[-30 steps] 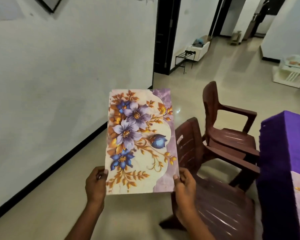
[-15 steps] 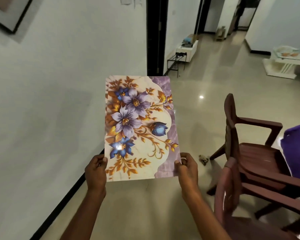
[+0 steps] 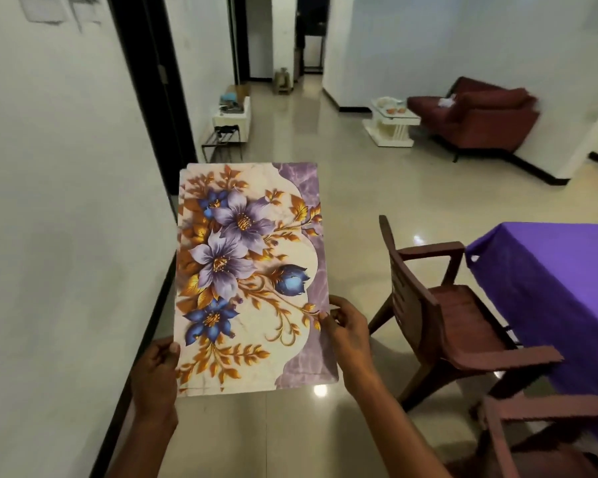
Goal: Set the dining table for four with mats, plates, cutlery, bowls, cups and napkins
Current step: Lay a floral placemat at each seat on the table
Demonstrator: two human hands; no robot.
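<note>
Tiled floor (image 3: 325, 208), floral mat (image 3: 249, 277) between both hands' fingers (image 3: 328, 317)

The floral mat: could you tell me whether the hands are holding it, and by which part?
Yes. Both hands hold the floral mat: the left hand grips its lower left edge, the right hand pinches its right edge.

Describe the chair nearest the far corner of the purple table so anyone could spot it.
Start at the purple-clothed table on the right. By its far corner stands a dark red plastic armchair, seat toward the table. Unlike its cut-off neighbour, it shows whole.
</note>
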